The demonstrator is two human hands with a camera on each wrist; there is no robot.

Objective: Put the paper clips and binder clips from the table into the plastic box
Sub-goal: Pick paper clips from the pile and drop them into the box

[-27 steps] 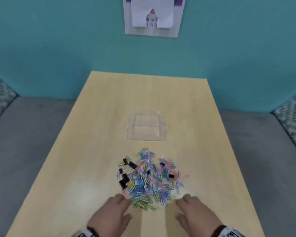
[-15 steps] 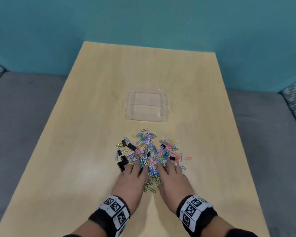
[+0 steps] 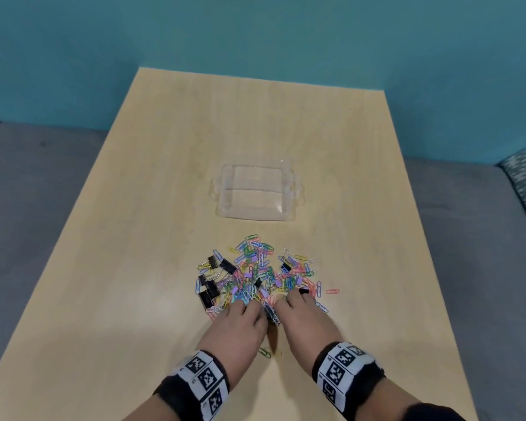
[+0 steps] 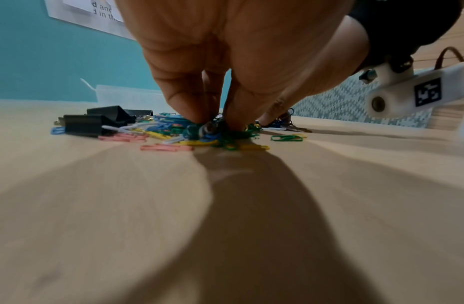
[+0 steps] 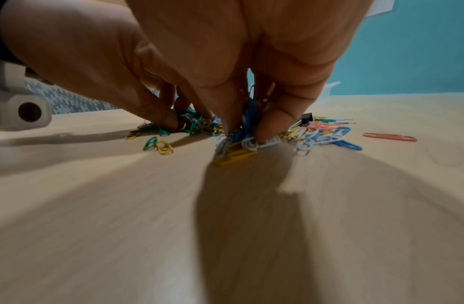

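A heap of coloured paper clips [image 3: 261, 275] mixed with black binder clips [image 3: 209, 291] lies on the wooden table [image 3: 134, 238], just in front of an empty clear plastic box [image 3: 257, 192]. My left hand [image 3: 240, 317] and right hand [image 3: 301, 311] are side by side at the heap's near edge. In the left wrist view the left fingers [image 4: 189, 102] curl down and pinch a clump of paper clips [image 4: 212, 131]. In the right wrist view the right fingers [image 5: 277, 115] curl round a bunch of clips [image 5: 241, 139].
A lone pink clip [image 3: 332, 291] lies right of the heap, and a few clips [image 3: 264, 352] lie between my wrists. A teal wall stands behind the table; grey upholstery [image 3: 28, 192] flanks both sides.
Both hands slid forward from the table's near edge into the heap, and their fingers have curled down onto the clips. The view has tilted downward.
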